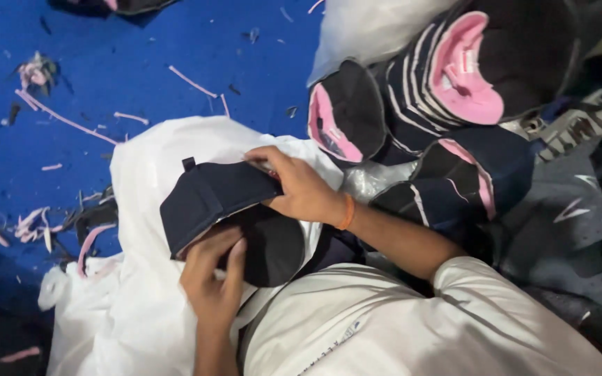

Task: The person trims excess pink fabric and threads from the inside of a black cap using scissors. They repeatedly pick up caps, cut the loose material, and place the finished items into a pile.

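Head view shows my left hand (pixel 214 275) pinching the cap (pixel 221 209) from 6 o'clock and my right hand (pixel 297 188) gripping it at 3 o'clock over the white bag (pixel 148 174), where I judge a loose pinch could drop it.

- The left hand (pixel 212 278) grips the lower edge of a dark navy cap (pixel 210 198), its fingers curled under the brim.
- The right hand (pixel 294 186) pinches the cap's upper right edge; an orange wristband (pixel 346 212) sits just behind its fingers.
- A white bag (pixel 144 160) lies beneath both hands' fingers.
- Stacked dark caps with pink lining (pixel 454 69) sit beyond the right fingertips.
- Pink scraps (pixel 60 118) lie on the blue floor (pixel 141 49), well apart from the left fingers.
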